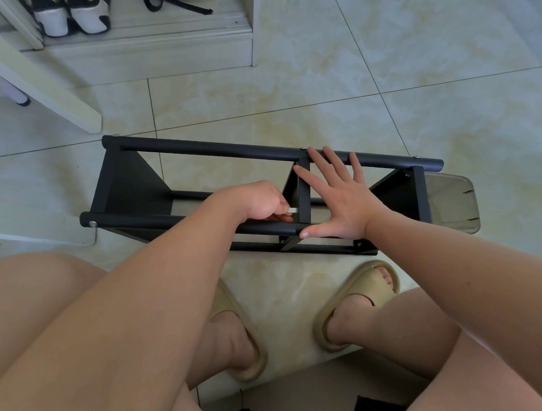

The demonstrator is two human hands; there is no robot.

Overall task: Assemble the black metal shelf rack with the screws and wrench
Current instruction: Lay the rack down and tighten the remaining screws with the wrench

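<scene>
The black metal shelf rack [200,151] lies on its side on the tiled floor in front of my feet, two long round tubes joined by flat cross pieces. My right hand [340,196] lies flat and spread across the middle cross piece, fingers reaching the far tube, thumb on the near tube. My left hand [260,202] pinches a small silver wrench [292,210] just left of that cross piece, above the near tube. Silver screw heads show at the tube ends [93,224] and on the far tube [302,148].
A translucent grey plastic piece [450,199] lies under the rack's right end. A white furniture leg [44,87] slants at the left. Shoes [72,15] sit on a low shelf at the top left. My slippered feet [359,303] rest close to the rack.
</scene>
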